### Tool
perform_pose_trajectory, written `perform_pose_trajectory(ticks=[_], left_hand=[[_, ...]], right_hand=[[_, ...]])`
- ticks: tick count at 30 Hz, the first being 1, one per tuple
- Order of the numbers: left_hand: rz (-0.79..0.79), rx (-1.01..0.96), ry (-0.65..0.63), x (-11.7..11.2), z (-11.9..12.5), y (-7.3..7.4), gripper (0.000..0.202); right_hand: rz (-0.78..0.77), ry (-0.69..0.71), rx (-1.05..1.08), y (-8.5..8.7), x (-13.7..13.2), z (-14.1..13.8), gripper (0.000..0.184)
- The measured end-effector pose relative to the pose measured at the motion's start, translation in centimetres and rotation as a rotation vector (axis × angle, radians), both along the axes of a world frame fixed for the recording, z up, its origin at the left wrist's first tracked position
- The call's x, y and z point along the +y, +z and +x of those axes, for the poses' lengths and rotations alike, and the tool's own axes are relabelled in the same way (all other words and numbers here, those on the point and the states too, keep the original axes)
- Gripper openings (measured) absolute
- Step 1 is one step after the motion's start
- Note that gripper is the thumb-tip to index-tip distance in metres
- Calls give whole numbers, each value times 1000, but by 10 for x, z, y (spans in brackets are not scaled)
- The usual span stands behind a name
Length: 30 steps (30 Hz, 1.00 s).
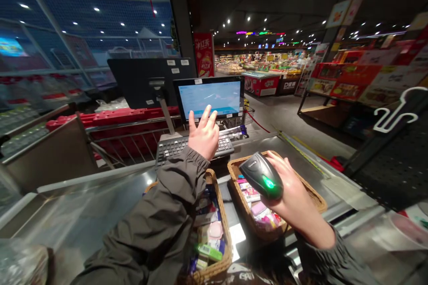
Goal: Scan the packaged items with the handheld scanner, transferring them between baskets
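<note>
My right hand (294, 191) is wrapped round a black barcode scanner (259, 173), whose top glows with a green light. Below it sits a wicker basket (234, 171) of small colourful packets. My left hand (204, 136) reaches over a black keyboard (172, 148), fingers spread, its tips in front of the lower part of a lit blue monitor (210, 98). Whether the fingertips touch the screen I cannot tell. Under my left forearm lies a second wicker basket (227, 236) with packaged items, partly covered by the sleeve.
A second dark monitor (150, 82) turned away stands left, by a metal rail (127, 131) and red stacked goods (103, 118). The metal counter (110, 205) spreads around the baskets. At right are a white hanger (397, 113) and a dark perforated panel (391, 173); an aisle leads to shop displays.
</note>
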<state>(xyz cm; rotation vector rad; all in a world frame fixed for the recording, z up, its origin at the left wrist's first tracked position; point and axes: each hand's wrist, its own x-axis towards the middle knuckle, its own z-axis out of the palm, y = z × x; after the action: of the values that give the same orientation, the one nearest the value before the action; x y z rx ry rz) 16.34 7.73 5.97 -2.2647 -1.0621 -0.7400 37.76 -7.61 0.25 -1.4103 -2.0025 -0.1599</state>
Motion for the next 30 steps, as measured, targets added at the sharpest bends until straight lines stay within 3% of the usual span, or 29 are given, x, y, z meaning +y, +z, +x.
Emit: perform_pose_trajectory(ticks=[16, 30], left_hand=[[-92, 23, 36, -10, -49, -19, 25], [-323, 295, 196, -26, -118, -77, 26]], right_hand=[[-15, 60, 6, -4, 3, -23, 52], [-143, 136, 6, -14, 16, -50, 50]])
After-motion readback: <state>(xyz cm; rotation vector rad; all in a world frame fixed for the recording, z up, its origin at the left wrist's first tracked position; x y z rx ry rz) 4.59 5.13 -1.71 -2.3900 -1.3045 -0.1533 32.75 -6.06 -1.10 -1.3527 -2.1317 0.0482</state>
